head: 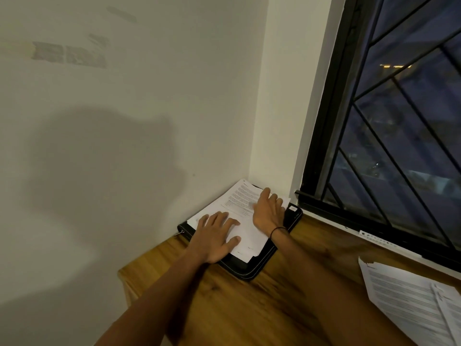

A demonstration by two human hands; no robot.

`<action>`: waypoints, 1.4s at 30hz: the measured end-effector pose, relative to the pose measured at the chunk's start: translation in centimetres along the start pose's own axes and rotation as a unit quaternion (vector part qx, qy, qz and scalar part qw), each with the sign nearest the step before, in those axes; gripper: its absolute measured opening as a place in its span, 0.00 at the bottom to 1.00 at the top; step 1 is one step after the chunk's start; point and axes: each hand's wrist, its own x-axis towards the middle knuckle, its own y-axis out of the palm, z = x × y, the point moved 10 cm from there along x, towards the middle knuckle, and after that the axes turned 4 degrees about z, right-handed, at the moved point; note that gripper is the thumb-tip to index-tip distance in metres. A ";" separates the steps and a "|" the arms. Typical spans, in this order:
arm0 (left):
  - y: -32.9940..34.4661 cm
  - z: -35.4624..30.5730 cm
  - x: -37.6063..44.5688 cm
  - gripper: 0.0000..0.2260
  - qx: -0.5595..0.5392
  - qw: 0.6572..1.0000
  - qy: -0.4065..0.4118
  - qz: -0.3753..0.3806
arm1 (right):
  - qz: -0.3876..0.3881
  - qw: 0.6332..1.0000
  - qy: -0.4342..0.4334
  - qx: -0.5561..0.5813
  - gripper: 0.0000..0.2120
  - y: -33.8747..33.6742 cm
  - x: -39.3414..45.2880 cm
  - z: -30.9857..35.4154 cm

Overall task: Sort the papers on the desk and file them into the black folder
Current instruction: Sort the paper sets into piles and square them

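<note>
On black folder [259, 267], stacked papers [243, 208] (printed), both hands [217, 239] flat.

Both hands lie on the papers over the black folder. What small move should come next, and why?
Probably square the stack: the papers lie skewed on the black folder, corners past its far edge. The left hand and right hand rest flat on them, well placed to nudge them straight.

Glossy wood-grain desk [262, 308], matt black stitched folder [249, 272], white paper sheets [245, 236]
</note>
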 end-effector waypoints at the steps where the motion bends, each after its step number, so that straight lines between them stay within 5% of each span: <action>1: 0.0 0.1 0.0 0.24 -0.001 1.000 -0.004 -0.003 | 0.024 0.999 -0.008 -0.023 0.28 1.4 0.0 -0.1; 8: -0.1 0.0 0.0 0.26 0.002 1.000 0.003 -0.020 | 0.030 0.997 0.005 -0.065 0.33 2.0 -1.4 -3.0; 13: -1.7 -0.9 -0.2 0.26 -0.055 0.996 -0.001 -0.064 | 0.007 0.999 0.017 -0.038 0.25 -2.6 -3.7 -8.3; 20: -3.7 -14.6 -0.4 0.17 -0.106 0.974 0.143 -0.143 | -0.064 0.997 -0.017 0.024 0.11 -10.5 -12.0 -18.4; 25: 0.1 -26.9 -2.2 0.19 -0.171 0.948 0.266 -0.036 | -0.103 0.994 0.013 -0.022 0.07 -15.2 -20.4 -28.0; 28: 3.5 -31.1 -2.1 0.25 -0.165 0.943 0.286 0.042 | -0.051 0.996 0.041 -0.058 0.06 -15.0 -25.2 -30.7; 31: 5.9 -32.4 -2.1 0.34 -0.129 0.941 0.292 0.109 | 0.027 0.991 0.032 -0.127 0.20 -11.6 -28.7 -31.2; 42: 6.1 -32.5 -2.6 0.37 -0.129 0.937 0.302 0.122 | -0.011 0.993 0.025 -0.112 0.27 -11.7 -29.8 -31.4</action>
